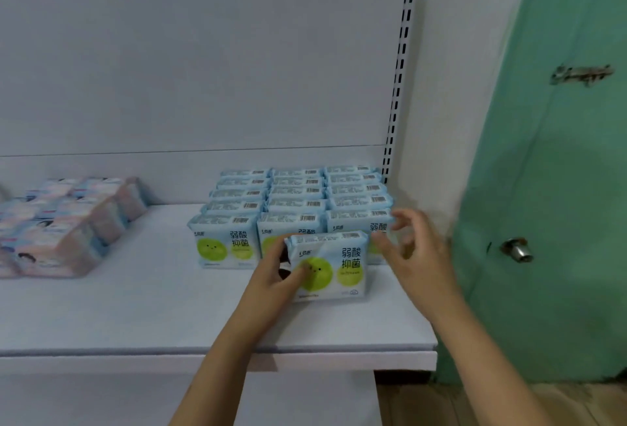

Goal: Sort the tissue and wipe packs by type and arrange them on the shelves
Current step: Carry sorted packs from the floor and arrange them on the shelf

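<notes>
A blue wipe pack (334,264) stands upright on the white shelf (135,307), printed front facing the near edge, its long axis running left to right. It is a soft, glossy plastic pillow pack, rectangular with rounded corners, with two green circles on the front and a barcode strip along its top. It sits just in front of the rows of matching packs (295,198), before the gap between the middle and right rows.

The left hand (278,276) grips the pack at its left end, thumb across the front on the green circle and fingers curled behind. The right hand (412,256) is just beside the pack's right end, fingers spread and loosely bent, holding nothing; whether it touches the pack is unclear.

The matching packs stand in three rows reaching to the far back panel (203,69), which is flat and white. Far left on the shelf lie bundles of pink packs (68,222) in clear wrap. A slotted metal upright (398,79) edges the panel, and a green door (559,171) with a metal knob stands right.
</notes>
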Available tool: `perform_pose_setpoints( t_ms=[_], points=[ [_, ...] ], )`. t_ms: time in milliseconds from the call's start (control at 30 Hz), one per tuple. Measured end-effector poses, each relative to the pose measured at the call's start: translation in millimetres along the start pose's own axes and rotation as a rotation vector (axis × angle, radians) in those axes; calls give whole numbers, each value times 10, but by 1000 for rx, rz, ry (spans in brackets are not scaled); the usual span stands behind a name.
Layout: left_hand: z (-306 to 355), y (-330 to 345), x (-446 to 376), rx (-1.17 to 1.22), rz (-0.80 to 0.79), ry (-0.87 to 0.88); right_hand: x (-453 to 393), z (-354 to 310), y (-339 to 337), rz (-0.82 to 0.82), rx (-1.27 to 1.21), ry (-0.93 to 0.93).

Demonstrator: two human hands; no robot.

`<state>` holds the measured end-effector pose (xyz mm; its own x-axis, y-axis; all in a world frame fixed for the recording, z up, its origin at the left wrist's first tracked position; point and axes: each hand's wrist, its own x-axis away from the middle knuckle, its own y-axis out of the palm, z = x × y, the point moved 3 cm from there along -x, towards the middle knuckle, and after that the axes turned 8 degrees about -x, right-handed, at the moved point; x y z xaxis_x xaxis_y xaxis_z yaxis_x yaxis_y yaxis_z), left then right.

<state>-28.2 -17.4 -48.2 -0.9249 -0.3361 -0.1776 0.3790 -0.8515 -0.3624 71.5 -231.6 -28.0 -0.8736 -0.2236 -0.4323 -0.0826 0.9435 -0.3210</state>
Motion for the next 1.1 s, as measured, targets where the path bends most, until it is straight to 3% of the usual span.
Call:
perform_pose_setpoints(
  t_ms=[100,167,267,333,467,600,800,933,1100],
  points=[
    [94,136,-57,9,-83,39,71,32,110,-310,-98,170],
    [115,166,-85,-98,-46,125,59,133,105,-313,-200,248],
    [133,-40,-127,-545,366,338,10,258,52,-252,-257,257],
    [78,-231,-163,-776,566,265,-31,309,33,-220,-249,272],
    [-223,-391,-284,-822,476,-9,-79,395,58,-182,-2,241],
    [-259,-281,-394,-832,446,-19,-77,392,52,-48,119,206],
    [-250,-123,-416,-849,453,-42,-107,335,139,-183,83,125],
    [-242,-132,-384,-887,421,-86,-93,287,133,-149,109,134],
    [-30,-176,-351,-941,497,-65,-80,127,120,-79,249,-1]
  ],
)
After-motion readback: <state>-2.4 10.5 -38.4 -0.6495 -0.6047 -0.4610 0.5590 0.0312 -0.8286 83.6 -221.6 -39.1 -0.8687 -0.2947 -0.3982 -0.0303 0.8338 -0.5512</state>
